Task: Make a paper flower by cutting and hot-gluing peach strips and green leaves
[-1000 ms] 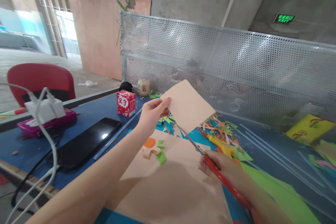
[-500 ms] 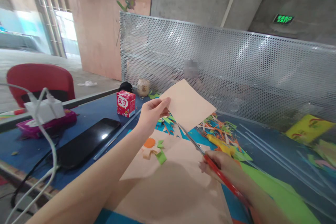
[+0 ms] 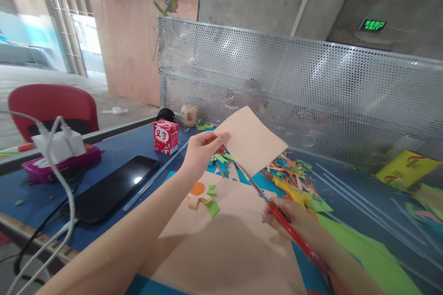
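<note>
My left hand (image 3: 206,150) pinches the left corner of a pale peach square of paper (image 3: 252,140), held up above the table. In my right hand (image 3: 285,216) is a pair of red-handled scissors (image 3: 294,231), its blades pointing up and left with the tips at the paper's lower left edge. Whether the blades are cutting I cannot tell. Below lies a large peach sheet (image 3: 221,253) bearing an orange scalloped disc (image 3: 197,188), peach petals and green paper leaves (image 3: 212,207).
Colourful paper scraps (image 3: 297,170) and a yellow glue gun (image 3: 289,189) lie behind the scissors. At left are a black phone (image 3: 116,189), a red box (image 3: 165,137) and white cables (image 3: 65,184). A perforated metal screen (image 3: 311,87) borders the table's back; green sheets (image 3: 367,249) lie right.
My left hand and the square of paper have shifted slightly right and down. My right hand with the scissors has hardly moved.
</note>
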`<state>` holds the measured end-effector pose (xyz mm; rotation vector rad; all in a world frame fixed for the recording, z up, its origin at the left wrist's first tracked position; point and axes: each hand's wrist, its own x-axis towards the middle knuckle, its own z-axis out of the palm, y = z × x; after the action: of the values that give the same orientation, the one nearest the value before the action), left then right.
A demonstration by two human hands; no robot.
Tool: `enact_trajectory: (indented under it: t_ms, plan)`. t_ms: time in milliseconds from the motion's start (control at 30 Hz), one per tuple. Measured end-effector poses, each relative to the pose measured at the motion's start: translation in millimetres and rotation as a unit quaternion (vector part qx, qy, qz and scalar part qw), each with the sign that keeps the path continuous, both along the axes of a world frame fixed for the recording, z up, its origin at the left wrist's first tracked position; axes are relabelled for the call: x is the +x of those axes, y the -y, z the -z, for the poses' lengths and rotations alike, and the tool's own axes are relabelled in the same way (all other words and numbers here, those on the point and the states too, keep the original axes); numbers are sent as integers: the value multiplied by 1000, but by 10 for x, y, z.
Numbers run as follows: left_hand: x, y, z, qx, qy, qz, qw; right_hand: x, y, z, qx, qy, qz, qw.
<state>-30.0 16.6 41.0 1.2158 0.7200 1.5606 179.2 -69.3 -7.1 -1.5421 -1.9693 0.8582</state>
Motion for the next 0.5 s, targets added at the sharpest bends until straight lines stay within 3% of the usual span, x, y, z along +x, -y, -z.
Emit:
enact_trajectory:
  t_ms: [267, 500]
  plan:
    - [6, 2, 5, 8, -20, -19, 1000, 24, -1, -48, 9, 66, -19, 998]
    - [16, 8, 28, 26, -53, -21, 998, 17, -13, -5, -8, 8, -7, 1000]
